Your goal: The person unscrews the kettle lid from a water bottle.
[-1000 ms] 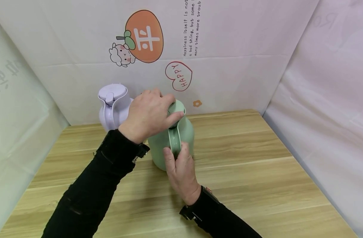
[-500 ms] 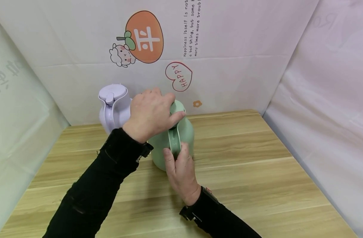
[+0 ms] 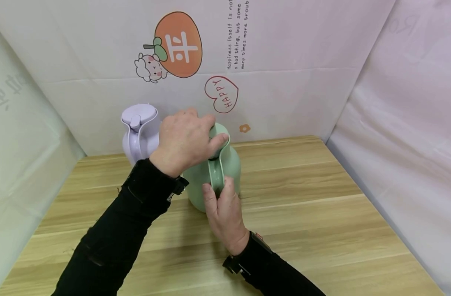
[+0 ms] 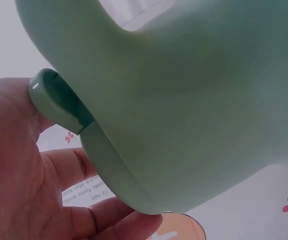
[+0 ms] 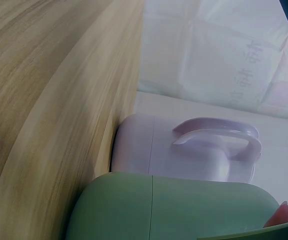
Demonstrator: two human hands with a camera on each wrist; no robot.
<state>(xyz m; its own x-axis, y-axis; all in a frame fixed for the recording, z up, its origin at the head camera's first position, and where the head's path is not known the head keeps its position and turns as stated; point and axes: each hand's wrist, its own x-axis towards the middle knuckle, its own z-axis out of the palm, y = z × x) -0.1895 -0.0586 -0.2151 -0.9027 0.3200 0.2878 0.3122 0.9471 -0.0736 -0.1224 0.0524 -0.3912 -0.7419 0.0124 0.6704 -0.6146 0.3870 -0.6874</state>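
A pale green thermos jug [image 3: 232,168] stands upright on the wooden table. My left hand [image 3: 182,142] lies over its top. Its fingers and thumb hold the lid [image 3: 218,130]. In the left wrist view, the thumb touches a raised green lever [image 4: 44,100] while the fingers reach round the lid's edge. Low on the jug's handle [image 3: 216,174], my right hand [image 3: 227,216] grips it with the thumb on the left side. Part of the lid and the far side of the jug are hidden.
A lilac thermos jug [image 3: 138,135] stands behind and left of the green one, partly covered by the left hand. White printed cloth [image 3: 284,82] hangs behind the wooden table [image 3: 303,205] and at both sides.
The left hand shifts slightly right on the lid, then back left, and its thumb ends a little higher. The right hand and the green jug stay in place.
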